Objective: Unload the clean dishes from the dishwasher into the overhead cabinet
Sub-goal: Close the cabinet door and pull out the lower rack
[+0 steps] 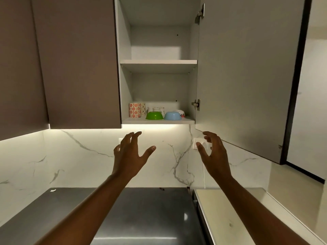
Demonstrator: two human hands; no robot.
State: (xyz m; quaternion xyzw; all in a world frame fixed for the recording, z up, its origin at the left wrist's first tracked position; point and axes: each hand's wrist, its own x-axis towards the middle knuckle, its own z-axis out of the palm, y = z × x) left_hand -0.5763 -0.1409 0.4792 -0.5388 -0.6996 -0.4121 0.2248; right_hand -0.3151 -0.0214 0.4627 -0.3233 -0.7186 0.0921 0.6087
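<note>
Head view: both hands are hovering empty below the open overhead cabinet (159, 61).

The person is reaching up with the left hand (130, 152) and right hand (213, 152), each grip spread wide and holding nothing. On the cabinet's bottom shelf, above both hands and apart from them, a green bowl (154, 115), a blue bowl (172, 116), a flowered mug (135, 110) and white cups (156, 109) are already sitting; its upper shelf is showing nothing. The dishwasher is not showing, so what is left cannot be told.
</note>
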